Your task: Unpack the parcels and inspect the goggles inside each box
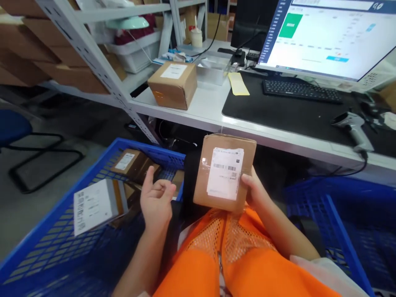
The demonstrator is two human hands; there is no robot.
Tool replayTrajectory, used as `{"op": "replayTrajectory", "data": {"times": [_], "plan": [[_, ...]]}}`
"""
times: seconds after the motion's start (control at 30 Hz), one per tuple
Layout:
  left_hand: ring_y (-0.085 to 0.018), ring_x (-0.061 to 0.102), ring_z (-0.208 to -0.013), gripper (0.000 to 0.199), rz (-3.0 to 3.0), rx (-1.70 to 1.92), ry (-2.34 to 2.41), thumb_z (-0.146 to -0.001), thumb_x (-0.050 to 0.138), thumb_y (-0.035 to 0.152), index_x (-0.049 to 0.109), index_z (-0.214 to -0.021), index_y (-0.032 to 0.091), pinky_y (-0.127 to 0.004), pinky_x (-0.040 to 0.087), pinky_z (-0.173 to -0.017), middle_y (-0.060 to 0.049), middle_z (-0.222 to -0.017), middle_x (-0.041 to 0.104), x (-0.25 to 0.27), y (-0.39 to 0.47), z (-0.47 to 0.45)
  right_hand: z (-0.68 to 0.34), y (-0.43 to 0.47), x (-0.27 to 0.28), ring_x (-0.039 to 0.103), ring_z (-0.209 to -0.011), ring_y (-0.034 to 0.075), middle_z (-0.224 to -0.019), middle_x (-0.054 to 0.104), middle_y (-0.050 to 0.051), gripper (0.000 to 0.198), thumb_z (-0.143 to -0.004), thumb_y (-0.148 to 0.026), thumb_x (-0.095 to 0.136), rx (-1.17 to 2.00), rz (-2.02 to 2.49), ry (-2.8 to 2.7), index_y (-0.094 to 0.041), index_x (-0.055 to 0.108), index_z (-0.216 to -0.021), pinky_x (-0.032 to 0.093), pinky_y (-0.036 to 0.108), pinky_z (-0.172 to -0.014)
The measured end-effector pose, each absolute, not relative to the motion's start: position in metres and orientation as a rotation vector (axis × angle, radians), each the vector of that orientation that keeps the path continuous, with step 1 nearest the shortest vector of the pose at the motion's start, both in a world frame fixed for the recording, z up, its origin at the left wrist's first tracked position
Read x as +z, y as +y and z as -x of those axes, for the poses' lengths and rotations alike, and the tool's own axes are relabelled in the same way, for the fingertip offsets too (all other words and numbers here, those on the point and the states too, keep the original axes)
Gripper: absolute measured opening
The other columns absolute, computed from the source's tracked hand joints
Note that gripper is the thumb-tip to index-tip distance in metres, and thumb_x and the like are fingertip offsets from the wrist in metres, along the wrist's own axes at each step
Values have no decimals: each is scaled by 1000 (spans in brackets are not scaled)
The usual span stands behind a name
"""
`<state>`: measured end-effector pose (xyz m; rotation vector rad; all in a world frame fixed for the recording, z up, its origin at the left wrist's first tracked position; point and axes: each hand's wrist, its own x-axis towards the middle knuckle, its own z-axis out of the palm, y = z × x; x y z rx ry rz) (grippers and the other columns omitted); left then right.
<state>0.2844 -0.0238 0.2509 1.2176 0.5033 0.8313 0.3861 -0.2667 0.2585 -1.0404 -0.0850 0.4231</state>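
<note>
A brown cardboard box [201,175] with a white barcode label [225,173] facing me is held up in front of my orange vest. My right hand [252,189] grips its right side, with the thumb on the front face and the other fingers hidden behind. To the left of the box, apart from it, my left hand [157,196] is raised and holds nothing. Its index finger points up, the thumb stands away, and the other fingers are loosely curled. Below and beyond that hand is a blue plastic crate [62,206] with several parcels, including a white box [95,206] and a labelled brown box [130,163].
On the desk [213,99] sit another labelled cardboard box [173,84], yellow paper [238,83], a keyboard [301,90], a monitor [328,41] and a barcode scanner [354,130]. A second blue crate [343,231] stands at my right. A metal shelf post [105,70] rises at the left.
</note>
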Motion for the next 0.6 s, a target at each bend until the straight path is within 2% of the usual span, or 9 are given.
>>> {"op": "replayTrajectory", "data": {"times": [0.23,0.4,0.47,0.6], "plan": [[-5,50,-48,89,-1217,763,438,-62,92,18,60,-145,26,-13,42,-48,5,-65,65,244,-36,-290,-386,-276,266,61,-127,36,-137,65,7,81,-70,-45,85,426,985,-59,-31,48,-141,51,57,-109],[-6,51,-50,82,-1193,771,431,-61,93,17,67,-138,29,-12,43,-48,4,-65,65,240,-33,-291,-388,-277,270,64,-123,37,-131,68,8,76,-69,-49,85,425,971,-48,-29,52,-135,53,58,-106],[-6,52,-51,76,-1198,758,429,-61,93,18,70,-133,30,-13,42,-47,3,-68,66,237,-31,-291,-388,-276,269,64,-123,37,-132,68,8,76,-69,-48,85,419,964,-50,-29,52,-134,53,58,-106],[-6,51,-51,52,-1231,710,408,-67,91,24,78,-117,26,-15,42,-46,2,-71,66,228,-29,-290,-388,-273,269,64,-122,37,-134,67,7,79,-68,-46,86,423,966,-54,-30,51,-137,53,58,-106]]}}
